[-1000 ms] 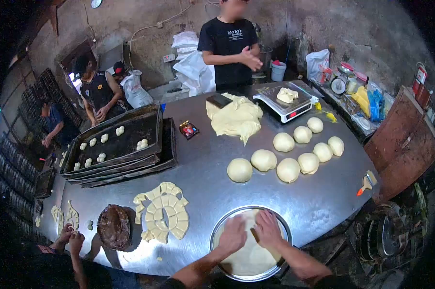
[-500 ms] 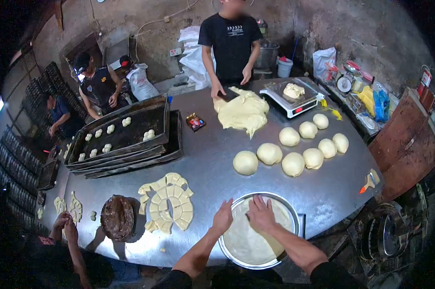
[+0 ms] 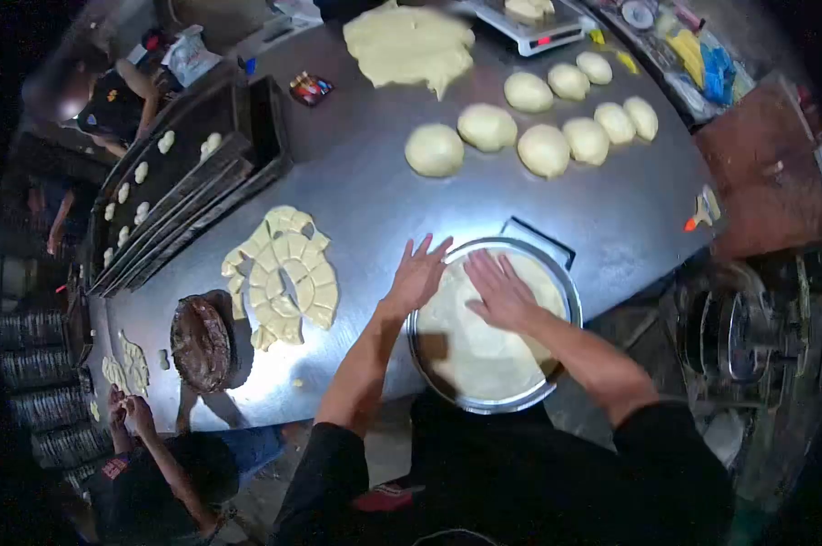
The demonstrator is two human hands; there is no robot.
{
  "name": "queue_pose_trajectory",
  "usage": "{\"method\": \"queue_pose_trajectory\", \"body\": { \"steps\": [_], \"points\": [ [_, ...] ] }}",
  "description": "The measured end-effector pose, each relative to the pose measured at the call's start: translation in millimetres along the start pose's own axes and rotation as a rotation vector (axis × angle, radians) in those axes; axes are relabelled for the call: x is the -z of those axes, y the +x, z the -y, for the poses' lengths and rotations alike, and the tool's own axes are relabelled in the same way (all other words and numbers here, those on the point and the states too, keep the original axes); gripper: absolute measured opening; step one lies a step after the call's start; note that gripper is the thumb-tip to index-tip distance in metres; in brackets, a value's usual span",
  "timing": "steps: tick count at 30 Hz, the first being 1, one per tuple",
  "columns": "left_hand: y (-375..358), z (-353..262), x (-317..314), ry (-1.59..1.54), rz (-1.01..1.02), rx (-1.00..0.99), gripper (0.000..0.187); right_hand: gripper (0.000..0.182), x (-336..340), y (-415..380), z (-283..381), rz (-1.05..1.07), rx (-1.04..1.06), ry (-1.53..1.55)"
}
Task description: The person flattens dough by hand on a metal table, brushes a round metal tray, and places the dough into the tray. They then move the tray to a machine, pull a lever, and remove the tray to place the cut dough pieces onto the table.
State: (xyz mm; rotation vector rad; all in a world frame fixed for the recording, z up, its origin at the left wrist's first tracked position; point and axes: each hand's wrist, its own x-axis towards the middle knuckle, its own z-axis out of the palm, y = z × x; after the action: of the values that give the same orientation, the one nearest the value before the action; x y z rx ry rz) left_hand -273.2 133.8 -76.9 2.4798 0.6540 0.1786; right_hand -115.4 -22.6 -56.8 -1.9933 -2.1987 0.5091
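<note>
A round metal pan (image 3: 575, 318) sits at the near edge of the table, its front rim reaching past the edge. A flat sheet of pale dough (image 3: 475, 359) covers its bottom. My right hand (image 3: 500, 293) lies flat on the dough toward the far side, fingers stretched out. At the pan's left rim rests my left hand (image 3: 417, 276), its fingers spread and holding nothing. A dark metal frame piece (image 3: 543, 238) shows behind the pan. To the left lies a sheet of dough cut into pieces (image 3: 293, 278).
Several dough balls (image 3: 545, 150) stand beyond the pan, with a large dough slab (image 3: 411, 45) and a scale (image 3: 534, 32) farther back. Stacked baking trays (image 3: 192, 191), a bowl of brown filling (image 3: 200, 344) and a co-worker's hands (image 3: 131, 409) are left. A brush (image 3: 702, 211) lies right.
The view has tipped downward, so the table's contents sit higher in the picture and the person opposite is mostly out of view. My left fingers are more spread; my right hand stays flat on the dough.
</note>
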Motion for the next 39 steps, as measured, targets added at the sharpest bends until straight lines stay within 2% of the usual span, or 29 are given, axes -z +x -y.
{"method": "queue_pose_trajectory", "body": {
  "steps": [1, 3, 5, 7, 9, 11, 12, 13, 15, 16, 18, 19, 20, 21, 22, 23, 24, 25, 26, 27, 28, 29, 31, 33, 35, 36, 37, 38, 39],
  "points": [
    [0.9, 7.2, -5.4, 0.069, -0.022, -0.014, 0.040, 0.067, 3.2, 18.6, -5.7, -0.091, 0.000, -0.014],
    [0.8, 19.5, -2.3, 0.011, -0.053, -0.018, 0.039, 0.066, 12.7, 36.1, -19.3, 0.031, 0.017, 0.088],
    [-28.9, -2.5, 3.7, -0.015, -0.058, 0.081, 0.039, 0.063, 19.4, 20.3, -19.5, 0.019, -0.056, 0.139],
    [-47.1, -11.7, 2.0, -0.005, -0.122, 0.121, 0.040, 0.061, 12.1, 0.2, -25.1, -0.120, 0.035, 0.010],
    [-51.9, -20.2, -1.6, 0.020, -0.222, 0.135, 0.041, 0.065, 41.3, 22.2, -42.3, 0.030, -0.032, 0.163],
    [-55.3, -40.4, -15.4, 0.560, -0.269, 0.322, 0.047, 0.064, 16.2, -9.0, -41.8, -0.027, -0.131, 0.059],
    [-46.4, -50.8, -18.5, 0.451, -0.245, 0.193, 0.055, 0.063, 18.9, -16.1, -40.9, -0.077, -0.077, 0.024],
    [-27.2, -52.8, -16.5, 0.123, -0.168, -0.083, 0.060, 0.063, 22.2, -15.2, -42.6, -0.069, -0.095, 0.030],
    [12.6, -78.1, -18.5, 0.396, -0.081, -0.416, 0.059, 0.063, 25.7, -9.4, -47.5, 0.049, -0.137, -0.101],
    [6.6, -73.0, -30.4, 0.397, -0.077, -0.415, 0.059, 0.062, 22.1, -21.0, -44.7, -0.053, -0.155, 0.000],
    [-10.7, -59.0, -56.8, 0.213, -0.060, -0.239, 0.061, 0.061, 5.0, -26.6, -52.5, -0.027, -0.139, -0.030],
    [-5.2, -57.8, -53.5, 0.214, -0.056, -0.238, 0.061, 0.060, 3.5, -25.6, -52.9, 0.000, -0.123, -0.064],
    [7.5, -55.2, -47.4, 0.313, -0.139, -0.198, 0.063, 0.058, 13.2, -3.5, -74.4, -0.135, -0.035, -0.049],
    [14.3, -56.9, -39.0, 0.411, -0.221, -0.158, 0.065, 0.056, 23.6, 8.9, -80.5, -0.113, 0.001, 0.047],
    [4.9, -64.1, -32.0, 0.427, -0.263, -0.155, 0.064, 0.055, 38.8, 7.3, -63.1, -0.090, -0.099, 0.084],
    [-14.8, -77.7, -27.0, 0.428, -0.260, -0.155, 0.064, 0.055, 54.3, -2.2, -41.3, -0.066, -0.199, 0.121],
    [-7.9, -78.2, -17.1, 0.429, -0.204, -0.055, 0.058, 0.058, 35.5, -2.4, -56.5, -0.201, -0.206, 0.049],
    [-25.9, -87.8, -17.5, 0.383, -0.074, 0.082, 0.052, 0.061, 12.8, -33.4, -49.6, -0.141, -0.154, -0.017],
    [-21.4, -84.3, -21.9, 0.261, -0.191, -0.042, 0.047, 0.064, 16.4, -28.8, -45.3, -0.106, -0.160, 0.021],
    [-9.6, -83.1, -13.1, 0.405, -0.205, -0.272, 0.048, 0.068, 19.8, -16.8, -42.6, -0.071, -0.166, 0.058],
    [-5.9, -78.6, -16.7, 0.366, -0.160, -0.231, 0.050, 0.070, 18.8, -3.1, -40.1, -0.013, -0.187, 0.046],
    [0.1, -76.2, -19.3, 0.333, -0.131, -0.198, 0.051, 0.068, 28.3, -8.2, -46.7, -0.051, -0.206, 0.172],
    [-21.6, -79.8, -33.5, 0.366, -0.192, -0.162, 0.056, 0.064, 8.7, -37.7, -36.9, -0.178, -0.204, -0.022],
    [-23.4, -83.3, -33.2, 0.423, -0.226, -0.056, 0.059, 0.062, 17.3, -21.5, -49.9, -0.202, -0.191, 0.001],
    [-15.8, -82.2, -27.3, 0.406, -0.181, 0.013, 0.060, 0.062, 33.0, -6.2, -56.7, -0.093, -0.206, 0.519],
    [-1.3, -81.7, -34.5, 0.391, -0.167, -0.074, 0.059, 0.061, 38.5, -17.6, -46.6, -0.183, -0.295, 0.427],
    [2.9, -82.6, -36.0, 0.384, -0.129, -0.146, 0.059, 0.062, 23.7, -26.5, -35.1, -0.134, -0.397, 0.176],
    [20.7, -81.9, -40.3, 0.363, -0.093, -0.300, 0.059, 0.064, 13.7, -29.2, -41.6, -0.176, -0.350, 0.050],
    [39.9, -70.9, -41.4, 0.318, -0.114, -0.305, 0.059, 0.066, 13.7, -30.0, -45.7, -0.215, -0.302, -0.076]
  ]
}}
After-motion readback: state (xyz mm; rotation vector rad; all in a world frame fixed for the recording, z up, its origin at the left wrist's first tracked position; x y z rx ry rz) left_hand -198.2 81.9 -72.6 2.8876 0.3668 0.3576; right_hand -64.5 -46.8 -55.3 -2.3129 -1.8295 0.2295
